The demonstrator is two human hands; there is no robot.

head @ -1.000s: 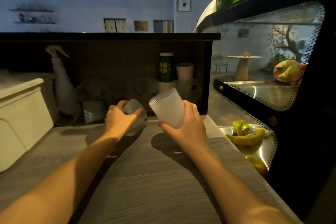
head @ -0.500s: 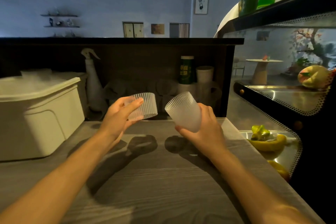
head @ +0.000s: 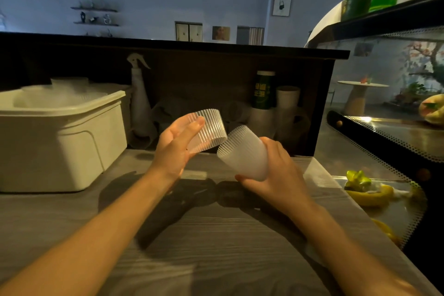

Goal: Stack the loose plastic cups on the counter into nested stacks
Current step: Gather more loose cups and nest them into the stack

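Cream storage bin [head: 72, 142]: left on the table [head: 216, 247], holding pale translucent items, kind unclear. Display case [head: 384, 142]: right, with yellow and green produce on its lower tray. Clear ribbed cup [head: 211, 131]: tilted, above the table, held by the left hand [head: 175, 149], fingers curled round it. Frosted ribbed cup [head: 245, 154]: tilted, gripped from behind by the right hand [head: 276, 173]. Cup rims nearly touching, not nested.

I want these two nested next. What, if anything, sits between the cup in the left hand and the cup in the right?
Nothing visible. The left hand holds a ribbed cup, the right hand a frosted cup; only air separates their rims.
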